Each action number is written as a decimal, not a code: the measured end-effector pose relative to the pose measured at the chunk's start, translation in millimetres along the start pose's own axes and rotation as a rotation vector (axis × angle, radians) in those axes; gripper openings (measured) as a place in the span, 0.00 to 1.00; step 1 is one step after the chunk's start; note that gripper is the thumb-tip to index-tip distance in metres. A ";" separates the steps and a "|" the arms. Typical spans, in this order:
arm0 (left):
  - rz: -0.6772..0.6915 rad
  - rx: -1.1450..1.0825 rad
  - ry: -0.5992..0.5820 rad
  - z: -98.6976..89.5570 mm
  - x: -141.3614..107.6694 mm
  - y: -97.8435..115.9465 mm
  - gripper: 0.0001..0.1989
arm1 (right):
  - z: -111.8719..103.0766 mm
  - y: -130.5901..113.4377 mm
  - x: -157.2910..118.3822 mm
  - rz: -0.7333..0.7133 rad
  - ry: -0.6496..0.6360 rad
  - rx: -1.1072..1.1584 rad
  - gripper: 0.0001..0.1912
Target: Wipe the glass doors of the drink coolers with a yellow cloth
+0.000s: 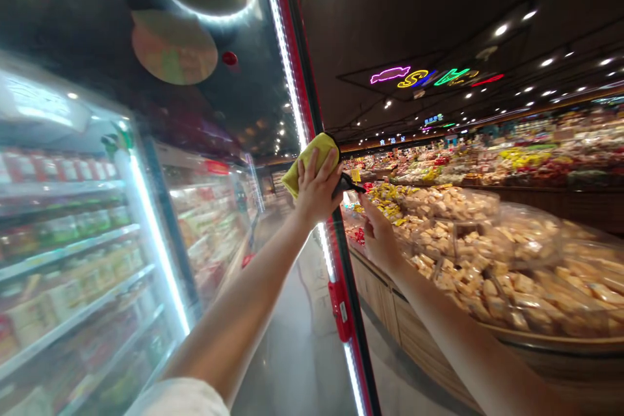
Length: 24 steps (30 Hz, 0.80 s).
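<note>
My left hand (318, 185) lies with spread fingers on a yellow cloth (307, 166), pressing it to the glass door (219, 136) close to its red and black frame (306, 71). A dark handle-like piece (351, 184) juts out on the far side of the frame, beside the left wrist; its exact kind is unclear. To the right of the door, my right hand (383, 237) is raised with the index finger stretched toward the tip of that piece, touching or nearly touching it. Its other fingers are partly curled, and no object shows in them.
A lit strip (324, 250) and a red fitting (340, 312) run down the door edge. Shelves of packaged goods (73, 234) appear blurred in the glass. At right stands a curved wooden counter (414, 331) with clear bins of wrapped snacks (521, 286). Grey floor (292, 351) shows below.
</note>
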State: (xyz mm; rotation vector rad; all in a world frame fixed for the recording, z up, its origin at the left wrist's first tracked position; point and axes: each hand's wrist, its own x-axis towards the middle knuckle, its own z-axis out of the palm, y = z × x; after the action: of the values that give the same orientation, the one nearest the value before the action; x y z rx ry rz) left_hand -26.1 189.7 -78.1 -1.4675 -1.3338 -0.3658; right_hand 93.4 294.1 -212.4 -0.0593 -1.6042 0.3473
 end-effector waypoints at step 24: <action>-0.018 -0.136 -0.040 57.1 -153.3 75.6 0.39 | 17.9 2.3 -104.6 0.040 -0.167 -0.241 0.33</action>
State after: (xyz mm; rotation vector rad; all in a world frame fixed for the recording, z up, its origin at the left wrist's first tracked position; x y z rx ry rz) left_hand -35.1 171.3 -257.2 -1.5833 -1.3770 -0.4488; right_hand 82.7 267.0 -314.4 -0.2526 -1.8069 0.1912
